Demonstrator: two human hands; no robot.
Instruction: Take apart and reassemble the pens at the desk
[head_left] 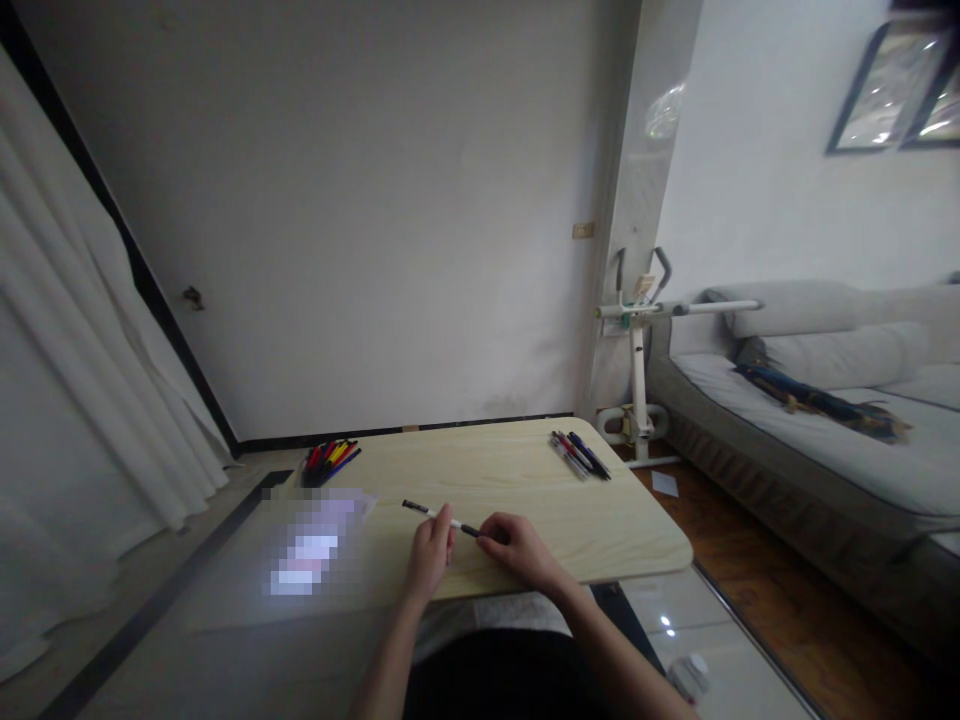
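Between my two hands is a slim pen with a white barrel and dark ends, held above the near part of a pale wooden table. My left hand pinches it around the white middle. At its right, dark end, the fingers of my right hand are closed on it. A bunch of colored markers, red, yellow, blue and black, lies at the table's far left. Several pens lie side by side near the far right corner.
Left of my hands, a pixelated patch hides part of the table. Beyond the table's right side stand a white exercise machine and a grey sofa. A white wall rises behind; a curtain hangs at left.
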